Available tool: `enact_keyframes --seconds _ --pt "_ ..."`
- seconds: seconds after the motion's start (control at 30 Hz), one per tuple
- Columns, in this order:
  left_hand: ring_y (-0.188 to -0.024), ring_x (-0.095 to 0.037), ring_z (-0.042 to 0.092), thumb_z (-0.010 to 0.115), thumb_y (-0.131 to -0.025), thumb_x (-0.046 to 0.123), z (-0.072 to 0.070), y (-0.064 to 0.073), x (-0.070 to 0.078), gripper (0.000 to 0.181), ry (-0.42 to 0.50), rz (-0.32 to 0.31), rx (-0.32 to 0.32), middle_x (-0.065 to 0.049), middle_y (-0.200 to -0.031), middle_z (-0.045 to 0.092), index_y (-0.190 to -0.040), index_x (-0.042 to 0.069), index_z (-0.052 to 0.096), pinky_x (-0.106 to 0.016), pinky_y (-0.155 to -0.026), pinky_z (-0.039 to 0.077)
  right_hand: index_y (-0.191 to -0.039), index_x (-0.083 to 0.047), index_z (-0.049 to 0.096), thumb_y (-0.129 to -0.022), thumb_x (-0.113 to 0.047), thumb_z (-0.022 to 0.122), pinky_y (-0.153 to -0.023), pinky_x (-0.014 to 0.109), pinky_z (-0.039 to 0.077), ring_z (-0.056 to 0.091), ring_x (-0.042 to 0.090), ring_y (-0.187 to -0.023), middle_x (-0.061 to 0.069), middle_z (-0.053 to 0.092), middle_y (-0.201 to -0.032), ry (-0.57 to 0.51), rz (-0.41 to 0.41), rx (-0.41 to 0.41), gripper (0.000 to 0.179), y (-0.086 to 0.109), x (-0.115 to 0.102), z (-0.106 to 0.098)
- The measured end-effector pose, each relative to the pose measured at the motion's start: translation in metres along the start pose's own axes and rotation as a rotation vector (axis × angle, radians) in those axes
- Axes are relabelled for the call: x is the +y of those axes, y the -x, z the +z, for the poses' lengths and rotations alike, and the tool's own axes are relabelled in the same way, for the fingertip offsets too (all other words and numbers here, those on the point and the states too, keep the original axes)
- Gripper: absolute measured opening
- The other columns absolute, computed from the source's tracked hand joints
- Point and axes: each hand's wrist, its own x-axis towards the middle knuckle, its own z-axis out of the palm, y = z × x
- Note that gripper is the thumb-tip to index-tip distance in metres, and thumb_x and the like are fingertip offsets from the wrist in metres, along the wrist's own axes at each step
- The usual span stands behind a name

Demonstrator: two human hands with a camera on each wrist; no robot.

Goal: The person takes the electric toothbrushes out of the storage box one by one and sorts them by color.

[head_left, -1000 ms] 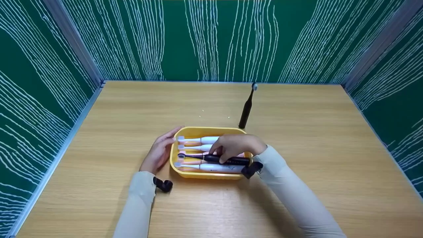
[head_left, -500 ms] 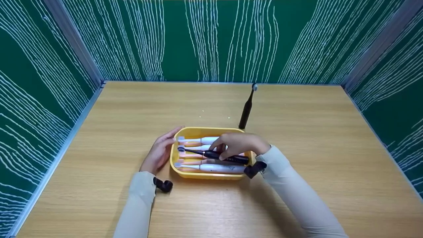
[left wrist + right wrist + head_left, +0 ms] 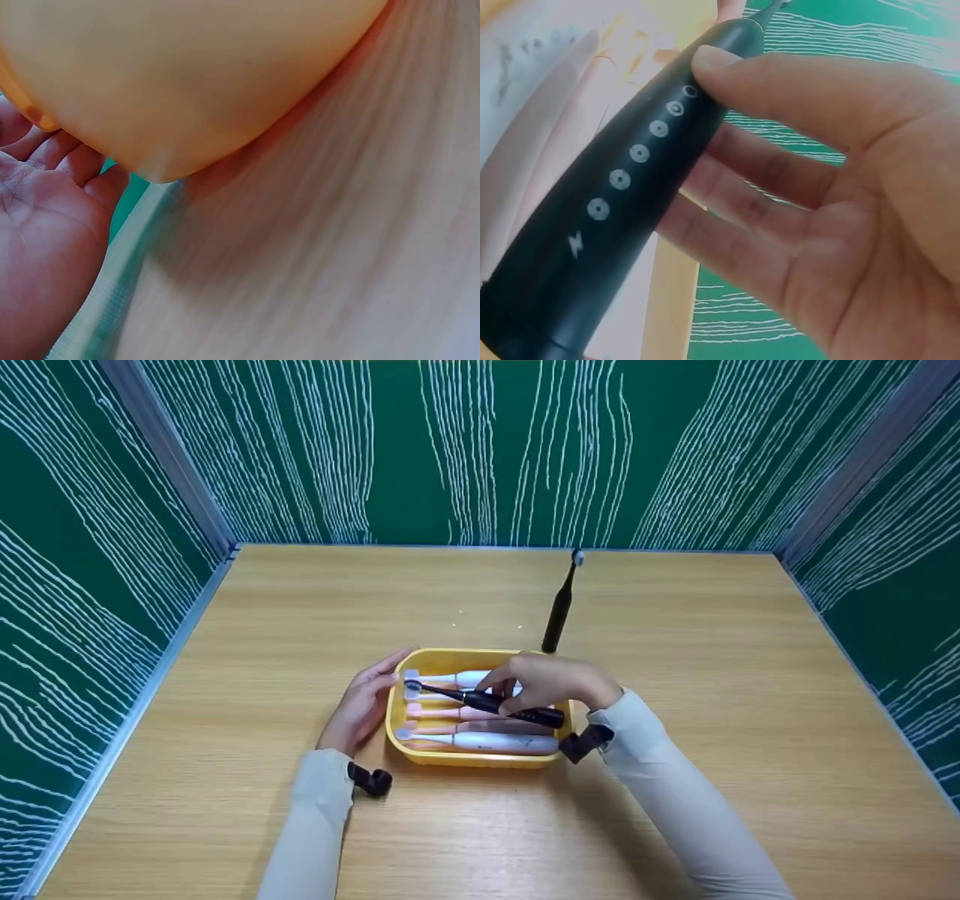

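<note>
The left hand (image 3: 360, 709) rests at the left end of the yellow tray (image 3: 480, 760), its fingers extended along the outer wall. Inside, the white toothbrushes (image 3: 495, 742) and pink toothbrushes (image 3: 442, 712) lie lengthwise, heads left. Above them slants the black toothbrush (image 3: 474, 699), pinched between thumb and fingers of the right hand (image 3: 551, 682); its head points left and slightly away, its butt right and closer to the person, so it crosses the others' line. Whether it touches them, I cannot tell. A second dark toothbrush (image 3: 559, 615) is just beyond the tray's far right, on the wood-grain bench (image 3: 322, 600); green walls (image 3: 409, 457) with pale lines enclose it.
</note>
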Motion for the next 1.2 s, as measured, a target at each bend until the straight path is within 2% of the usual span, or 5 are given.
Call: enact_keyframes --seconds 0.27,0.57,0.8,0.97,1.2 --pt "-0.147 -0.020 0.021 0.033 -0.097 -0.002 -0.001 0.000 0.000 0.050 -0.004 -0.005 0.009 -0.014 -0.157 0.029 -0.147 -0.004 0.032 -0.033 -0.122 0.017 -0.130 -0.017 0.062 -0.089 -0.015 0.065 -0.084 0.030 0.056 0.061 0.016 -0.090 0.004 0.070 -0.106 -0.036 0.029 0.055 0.041 0.006 -0.001 -0.002" --pt "-0.146 -0.019 0.024 0.037 -0.096 0.001 -0.001 0.001 0.000 0.051 0.012 -0.027 0.018 -0.010 -0.157 0.030 -0.147 -0.001 0.034 -0.033 -0.121 0.021 -0.129 -0.009 0.061 -0.090 -0.011 0.064 -0.097 0.044 0.052 0.062 0.021 -0.100 0.009 0.068 -0.116 -0.068 -0.053 0.133 0.040 0.006 0.006 -0.004" --pt "-0.146 -0.022 0.025 0.036 -0.096 0.000 0.000 0.001 0.001 0.052 0.013 -0.034 0.017 -0.010 -0.158 0.028 -0.148 -0.001 0.032 -0.034 -0.121 0.022 -0.129 -0.007 0.061 -0.090 -0.009 0.064 -0.094 0.041 0.055 0.064 0.022 -0.102 0.011 0.068 -0.117 -0.075 -0.116 0.184 0.039 0.009 0.012 -0.005" --pt "-0.145 -0.021 0.025 0.039 -0.096 0.001 0.001 0.000 0.002 0.050 -0.007 -0.041 0.052 -0.009 -0.156 0.031 -0.146 -0.001 0.037 -0.035 -0.121 0.021 -0.129 -0.004 0.060 -0.090 -0.007 0.064 -0.091 0.040 0.056 0.065 0.023 -0.103 0.012 0.067 -0.116 -0.123 -0.163 0.227 0.040 0.013 0.014 -0.006" --pt "-0.147 -0.025 0.023 0.038 -0.095 -0.001 0.001 -0.001 0.001 0.051 0.006 -0.028 0.036 -0.011 -0.156 0.031 -0.146 -0.002 0.035 -0.035 -0.121 0.020 -0.129 -0.005 0.061 -0.090 -0.007 0.064 -0.091 0.041 0.056 0.065 0.023 -0.102 0.012 0.067 -0.118 -0.134 -0.192 0.297 0.039 0.016 0.017 -0.008"
